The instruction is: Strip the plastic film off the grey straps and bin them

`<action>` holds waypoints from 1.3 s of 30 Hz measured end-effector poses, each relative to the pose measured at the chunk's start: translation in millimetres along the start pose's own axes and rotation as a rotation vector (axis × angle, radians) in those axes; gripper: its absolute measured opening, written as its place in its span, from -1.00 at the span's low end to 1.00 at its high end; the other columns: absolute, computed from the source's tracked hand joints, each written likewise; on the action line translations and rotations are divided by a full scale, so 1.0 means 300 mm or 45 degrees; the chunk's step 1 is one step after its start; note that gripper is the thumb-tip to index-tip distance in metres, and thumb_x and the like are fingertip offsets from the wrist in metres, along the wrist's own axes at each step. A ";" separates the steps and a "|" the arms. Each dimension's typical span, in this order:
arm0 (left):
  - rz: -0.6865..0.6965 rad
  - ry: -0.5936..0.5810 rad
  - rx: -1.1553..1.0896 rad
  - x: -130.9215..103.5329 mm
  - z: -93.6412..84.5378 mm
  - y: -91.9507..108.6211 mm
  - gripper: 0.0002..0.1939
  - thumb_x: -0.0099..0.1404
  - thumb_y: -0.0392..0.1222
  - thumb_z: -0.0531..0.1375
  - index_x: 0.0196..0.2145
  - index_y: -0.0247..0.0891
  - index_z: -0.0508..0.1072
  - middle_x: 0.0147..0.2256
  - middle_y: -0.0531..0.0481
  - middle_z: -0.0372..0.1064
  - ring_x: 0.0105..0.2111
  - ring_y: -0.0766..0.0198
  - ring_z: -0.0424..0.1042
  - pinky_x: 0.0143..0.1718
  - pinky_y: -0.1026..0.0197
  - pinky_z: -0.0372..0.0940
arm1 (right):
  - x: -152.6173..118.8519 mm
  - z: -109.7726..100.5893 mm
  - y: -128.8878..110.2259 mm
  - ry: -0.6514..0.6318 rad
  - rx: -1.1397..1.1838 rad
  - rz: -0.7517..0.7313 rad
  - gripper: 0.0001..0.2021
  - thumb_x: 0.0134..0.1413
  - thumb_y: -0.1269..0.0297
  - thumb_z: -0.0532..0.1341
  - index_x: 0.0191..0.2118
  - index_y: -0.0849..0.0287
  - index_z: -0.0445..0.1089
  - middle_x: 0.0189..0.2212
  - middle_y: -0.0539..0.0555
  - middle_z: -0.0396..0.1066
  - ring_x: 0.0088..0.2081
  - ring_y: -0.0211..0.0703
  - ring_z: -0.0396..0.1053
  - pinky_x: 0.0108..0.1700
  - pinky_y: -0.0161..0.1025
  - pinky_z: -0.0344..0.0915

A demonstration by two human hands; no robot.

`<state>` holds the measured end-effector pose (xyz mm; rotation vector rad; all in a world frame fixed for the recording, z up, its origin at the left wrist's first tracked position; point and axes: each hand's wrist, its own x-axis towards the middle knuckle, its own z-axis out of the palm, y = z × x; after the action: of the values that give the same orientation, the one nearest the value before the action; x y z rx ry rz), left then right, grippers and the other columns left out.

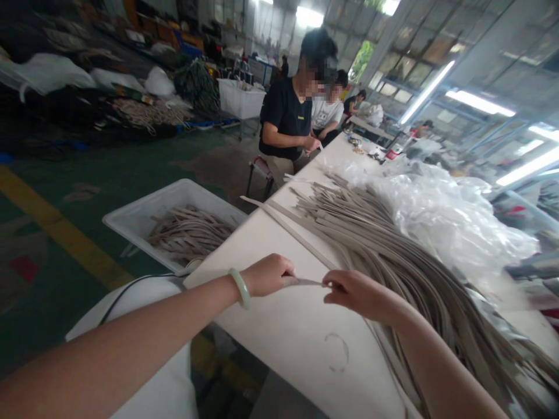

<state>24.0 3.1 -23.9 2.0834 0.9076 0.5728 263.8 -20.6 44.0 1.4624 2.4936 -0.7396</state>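
Above the near part of the white table (279,331), a thin grey-beige strip (308,282) is stretched between my two hands. My left hand (269,274), with a pale green bangle at the wrist, is closed on the strip's left part. At the strip's right part, my right hand (351,293) pinches it between thumb and fingers. A large bundle of long grey-beige strips (384,244) lies on the table beyond and beside my right hand, partly hidden by my right forearm. Two loose strips (301,241) point toward the table's left edge.
Left of the table stands a white bin (144,233) holding many strips. Clear plastic bags (454,215) are heaped behind the bundle. A person in a black shirt (286,113) sits at the table's far left side, hands at the edge. Other people sit farther back.
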 end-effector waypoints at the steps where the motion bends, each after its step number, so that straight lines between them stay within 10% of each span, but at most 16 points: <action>1: -0.042 0.024 0.011 0.001 -0.009 -0.013 -0.80 0.21 -0.19 0.20 -0.42 -0.36 0.56 -0.46 -0.06 0.47 -0.42 0.27 0.37 -0.41 0.29 0.11 | -0.019 -0.007 0.026 0.042 0.033 0.042 -0.73 0.17 0.11 0.12 -0.20 0.19 0.41 -0.49 0.02 0.43 -0.52 -0.26 0.29 -0.47 -0.35 0.09; 7: -0.072 0.079 -0.061 0.013 0.031 -0.010 -0.81 0.18 -0.18 0.21 -0.46 -0.36 0.55 -0.48 -0.04 0.46 -0.44 0.27 0.36 -0.45 0.30 0.08 | -0.031 0.008 -0.002 0.340 -0.306 0.082 -0.73 0.25 0.26 0.02 -0.32 0.14 0.44 -0.40 0.08 0.49 -0.35 -0.16 0.40 -0.33 -0.29 0.14; 19: -0.044 0.050 -0.167 0.004 0.030 0.006 -0.79 0.19 -0.17 0.21 -0.38 -0.37 0.58 -0.47 -0.06 0.48 -0.43 0.27 0.38 -0.44 0.30 0.11 | -0.056 -0.072 0.035 0.248 -0.084 -0.075 -0.73 0.25 0.28 0.02 -0.40 0.16 0.38 -0.56 -0.04 0.34 -0.50 -0.27 0.24 -0.42 -0.35 0.08; 26: 0.114 0.011 -0.459 -0.039 0.057 0.078 -0.83 0.15 -0.28 0.22 -0.32 -0.35 0.59 -0.36 -0.07 0.53 -0.34 0.26 0.44 -0.30 0.31 0.23 | -0.015 -0.068 -0.085 0.253 -0.214 -0.089 -0.74 0.24 0.33 0.01 -0.45 0.17 0.33 -0.52 0.01 0.37 -0.48 -0.27 0.25 -0.40 -0.34 0.06; 32: -0.178 -0.056 -0.749 -0.108 0.029 0.160 -0.76 0.15 -0.21 0.21 -0.27 -0.38 0.58 -0.36 -0.09 0.53 -0.40 0.25 0.43 -0.45 0.33 0.22 | -0.128 -0.135 -0.165 0.279 -0.340 -0.081 -0.70 0.25 0.24 0.02 -0.49 0.17 0.31 -0.57 0.01 0.32 -0.52 -0.27 0.20 -0.44 -0.31 0.01; 39: -0.073 -0.047 -0.659 -0.196 0.039 0.188 -0.74 0.16 -0.09 0.23 -0.36 -0.36 0.58 -0.47 -0.01 0.48 -0.45 0.33 0.37 -0.49 0.36 0.14 | -0.119 -0.071 -0.328 -0.001 -0.279 -0.243 -0.72 0.25 0.27 0.02 -0.46 0.14 0.33 -0.52 0.04 0.39 -0.48 -0.23 0.28 -0.42 -0.28 0.03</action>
<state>16.7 -72.1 8.7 1.5918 0.7036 0.6563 200.6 -77.3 108.6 1.1639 2.6412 -0.4742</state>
